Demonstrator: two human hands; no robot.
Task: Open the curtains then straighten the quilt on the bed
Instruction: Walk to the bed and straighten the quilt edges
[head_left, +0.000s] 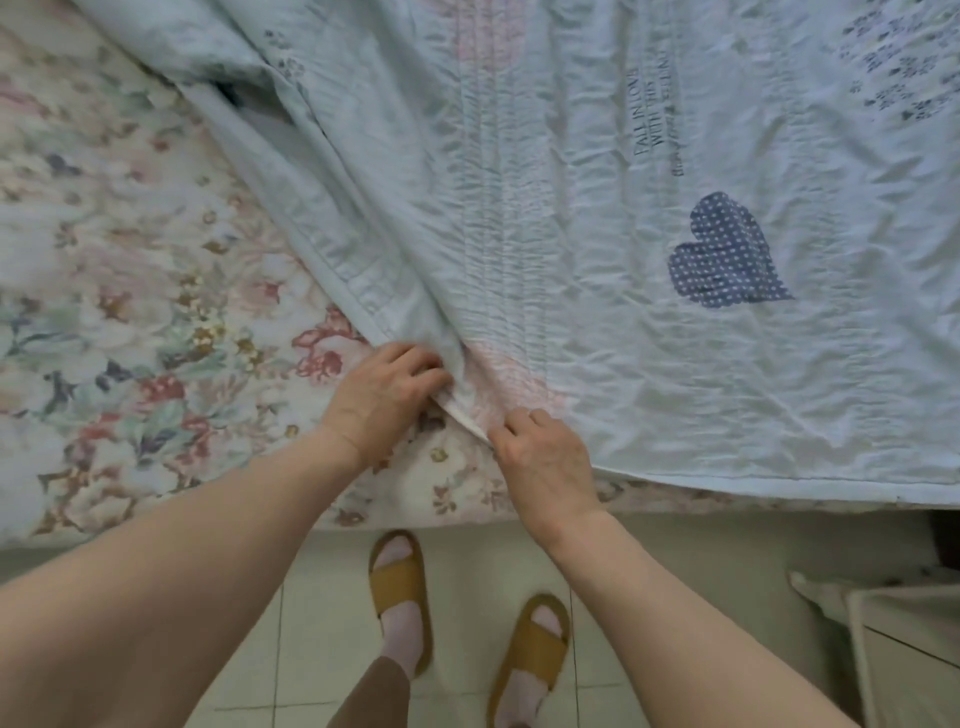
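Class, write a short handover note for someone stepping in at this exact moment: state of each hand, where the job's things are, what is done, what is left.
Left hand: closed on the bunched corner of the quilt near the bed's edge.
Right hand: pinching the quilt's hem just beside it.
Quilt: lies flat to the right around the blue heart patch; the left side is folded back and rumpled, leaving the floral sheet bare.
Curtains: out of view, so cannot confirm them.
Left to do: draw the corner out leftward, then smooth the folds.

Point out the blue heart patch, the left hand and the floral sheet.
blue heart patch (727, 254), head view, centre of the dotted heart.
left hand (382, 402), head view, back of the hand.
floral sheet (130, 291), head view, bare flowered part.
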